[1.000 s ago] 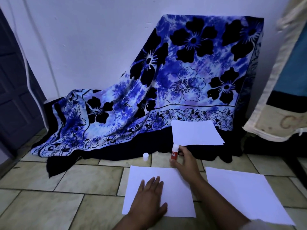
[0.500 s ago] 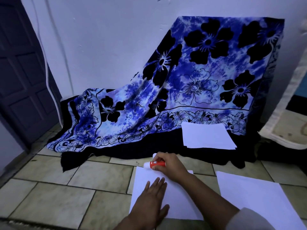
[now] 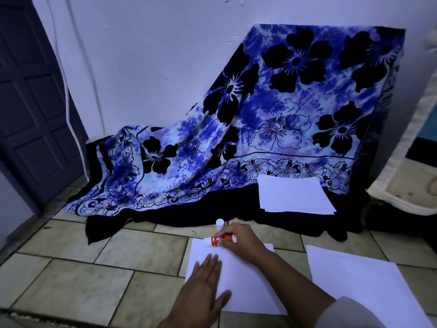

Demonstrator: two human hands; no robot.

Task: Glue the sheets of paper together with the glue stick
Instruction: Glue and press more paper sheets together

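Gripping the glue stick in the right hand, fingers curled round its red barrel, white tip pointing left at the far left corner of the near sheet. Pressing that sheet to the tiled floor with the left hand, fingers straight and flat. Hard to tell whether the tip touches paper yet. Best, probably: tilt the stick more upright, draw even strokes along the far edge, hold the flat palm firm against sliding. Leave the white cap standing just beyond the knuckles. Reach afterwards for the second sheet, apart to the right; ignore the paper stack on the floral cloth.
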